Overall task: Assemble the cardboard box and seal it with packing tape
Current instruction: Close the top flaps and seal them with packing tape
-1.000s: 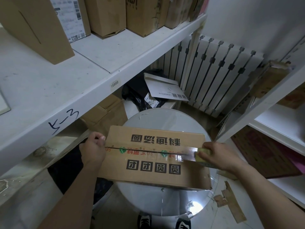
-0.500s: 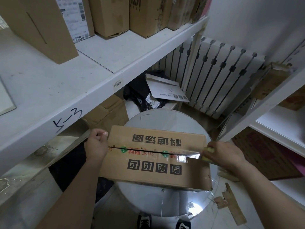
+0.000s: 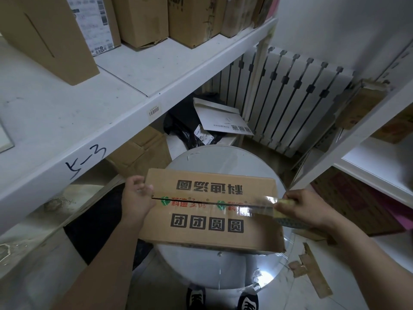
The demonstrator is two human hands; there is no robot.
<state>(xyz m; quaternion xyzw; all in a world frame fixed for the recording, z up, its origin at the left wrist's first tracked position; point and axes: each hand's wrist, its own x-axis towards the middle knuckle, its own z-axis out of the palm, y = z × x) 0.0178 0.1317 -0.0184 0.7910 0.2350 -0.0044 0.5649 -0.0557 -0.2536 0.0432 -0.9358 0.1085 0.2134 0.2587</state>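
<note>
A brown cardboard box (image 3: 210, 231) with black printed characters lies on a round white table (image 3: 214, 159), its two top flaps meeting at a centre seam. A strip of clear packing tape (image 3: 257, 205) covers the seam from the left end to just past the box's right edge. My left hand (image 3: 136, 198) holds the box's left end, thumb on the seam. My right hand (image 3: 306, 209) grips the tape roll (image 3: 282, 209) just beyond the right edge, mostly hidden under my fingers.
A white shelf (image 3: 93, 121) marked "K-3" carries several cartons at the left. A radiator (image 3: 297, 104) stands behind the table, with an envelope (image 3: 221, 119) on black bags. Another shelf (image 3: 366, 124) rises at the right. Cardboard scraps (image 3: 310, 269) lie on the floor.
My right hand has pulled the tape roll rightward along the seam, from over the box's right part to just past its edge. My left hand stays on the left end.
</note>
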